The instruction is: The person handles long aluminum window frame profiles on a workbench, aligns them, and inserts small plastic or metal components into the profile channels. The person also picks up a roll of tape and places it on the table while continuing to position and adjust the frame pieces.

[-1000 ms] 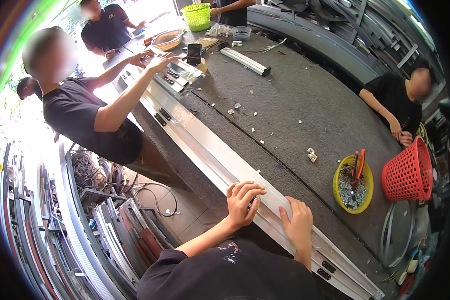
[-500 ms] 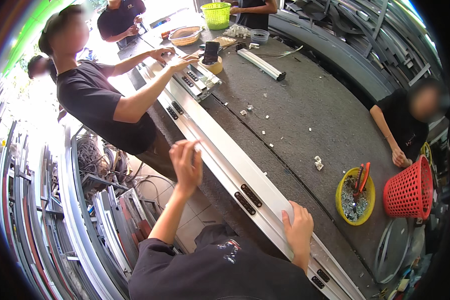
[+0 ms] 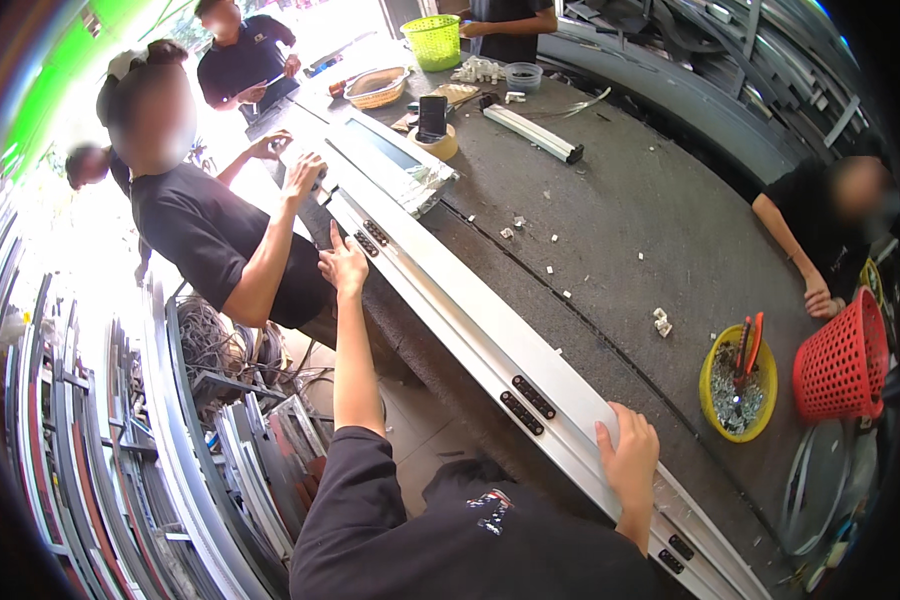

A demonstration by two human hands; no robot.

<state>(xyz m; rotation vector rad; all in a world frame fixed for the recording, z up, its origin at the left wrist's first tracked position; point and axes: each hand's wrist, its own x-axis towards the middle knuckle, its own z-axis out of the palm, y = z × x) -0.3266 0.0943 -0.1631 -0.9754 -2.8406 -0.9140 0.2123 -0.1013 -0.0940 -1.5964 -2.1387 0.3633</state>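
A long white aluminium profile point(image 3: 490, 320) runs diagonally along the near edge of the dark table. Paired black roller-like fittings point(image 3: 528, 404) are set along its channel. My right hand point(image 3: 630, 458) rests on the profile, thumb apart and fingers laid over its table-side edge. Further up, my left hand point(image 3: 344, 264) is beside the profile's near edge, close to another fitting pair point(image 3: 371, 237). Its index finger points forward, the others are loosely bent, and nothing shows in it. A co-worker's hands point(image 3: 305, 172) are at the far part of the profile, around a small dark item.
A film-wrapped panel point(image 3: 395, 160) lies beyond the profile, near a tape roll point(image 3: 436, 145) with a phone against it. At right stand a yellow basket point(image 3: 715, 400) of metal bits with red-handled pliers and a red basket point(image 3: 840, 365). Profile racks point(image 3: 120, 460) fill the left.
My left hand has reached farther along the profile, its index finger now extended. The co-worker's hands have left the short pieces beyond the profile and moved to its near side. My right hand stays put.
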